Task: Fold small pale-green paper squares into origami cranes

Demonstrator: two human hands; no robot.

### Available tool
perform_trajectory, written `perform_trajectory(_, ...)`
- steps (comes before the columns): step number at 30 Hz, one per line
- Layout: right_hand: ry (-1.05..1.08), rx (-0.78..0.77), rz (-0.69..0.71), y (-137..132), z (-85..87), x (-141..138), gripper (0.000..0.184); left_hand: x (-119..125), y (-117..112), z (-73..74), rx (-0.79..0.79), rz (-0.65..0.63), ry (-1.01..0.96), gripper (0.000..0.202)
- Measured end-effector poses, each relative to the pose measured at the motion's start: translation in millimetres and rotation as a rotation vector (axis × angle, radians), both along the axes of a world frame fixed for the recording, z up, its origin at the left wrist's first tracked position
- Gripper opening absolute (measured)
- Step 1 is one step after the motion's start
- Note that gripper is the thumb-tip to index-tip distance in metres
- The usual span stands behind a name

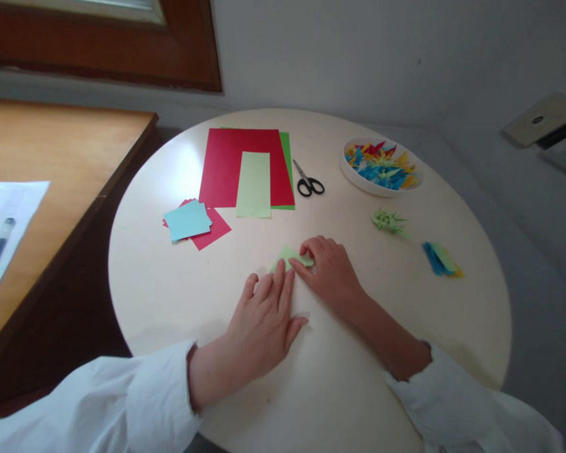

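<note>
A small folded light-green paper [290, 255] lies on the round cream table [170, 296] in front of me. My left hand [264, 314] lies flat with fingers stretched out, its fingertips pressing the paper's near edge. My right hand [330, 267] presses on the paper's right side with its fingers held together and bent. Part of the paper is hidden under both hands.
Behind lie red sheet [226, 163] over green, a pale green strip [253, 184], blue and red squares [188, 220], and black scissors [308, 182]. A white bowl [358, 179] of coloured folded pieces, green folded cranes [389, 221] and a blue-yellow stack [442, 259] sit right. A wooden desk [61, 157] stands left.
</note>
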State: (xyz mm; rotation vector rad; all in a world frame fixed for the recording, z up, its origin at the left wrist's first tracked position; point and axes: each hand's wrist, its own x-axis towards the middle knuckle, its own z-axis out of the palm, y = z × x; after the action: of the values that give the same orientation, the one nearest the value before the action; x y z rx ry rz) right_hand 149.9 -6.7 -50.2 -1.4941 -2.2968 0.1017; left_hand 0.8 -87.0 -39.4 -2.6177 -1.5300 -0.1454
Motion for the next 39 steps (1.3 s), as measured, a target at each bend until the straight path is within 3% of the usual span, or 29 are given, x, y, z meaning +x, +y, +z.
perform_trajectory(16, -0.022, -0.083, -0.047, 2.1, 1.0, 11.6, 0.006, 3.7, 10.1, 1.1, 0.023, 0.051, -0.029, 0.048)
perform_trajectory(22, 0.253, -0.037, -0.026, 4.5, -3.0, 20.2, 0.015, 6.8, 11.9, 1.4, 0.035, 0.072, -0.054, 0.045)
perform_trajectory(25, 0.371, 0.046, 0.076, -3.6, -2.0, 23.9, 0.023, 7.3, 11.2, 0.4, 0.052, 0.079, -0.064, 0.043)
perform_trajectory(29, 0.243, 0.074, 0.247, -19.9, -2.5, 25.2, 0.036, 7.3, 11.0, -1.8, 0.077, 0.077, -0.062, 0.045)
perform_trajectory(39, 0.034, 0.045, 0.245, -28.1, -5.1, 25.3, 0.038, -2.4, 4.2, -1.2, 0.097, 0.083, -0.064, 0.041)
